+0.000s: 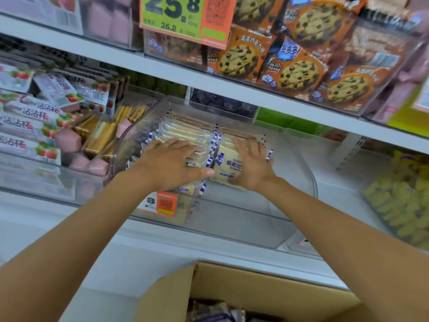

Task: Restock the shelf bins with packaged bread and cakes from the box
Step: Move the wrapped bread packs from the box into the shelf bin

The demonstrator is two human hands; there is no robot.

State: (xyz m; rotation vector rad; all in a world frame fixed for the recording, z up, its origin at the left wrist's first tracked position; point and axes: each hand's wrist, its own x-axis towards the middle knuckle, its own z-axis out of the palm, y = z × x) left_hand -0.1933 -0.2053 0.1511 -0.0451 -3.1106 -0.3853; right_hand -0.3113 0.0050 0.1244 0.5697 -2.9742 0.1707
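A clear plastic shelf bin (301,173) on the middle shelf holds two rows of packaged bread slices (185,133) with blue-and-white striped edges. My left hand (171,161) lies flat on top of the left row, fingers spread. My right hand (250,166) presses on the front packet of the right row (226,168), fingers over its top edge. The cardboard box (232,282) stands open below the shelf, with a few wrapped packets (213,310) visible inside.
Strawberry snack packs (34,126) and pink cups fill the bin to the left. Cookie packs (294,73) sit on the shelf above, behind a green price sign (176,17). Yellow packets (401,198) fill a bin at the right. An orange price tag (166,204) hangs on the bin front.
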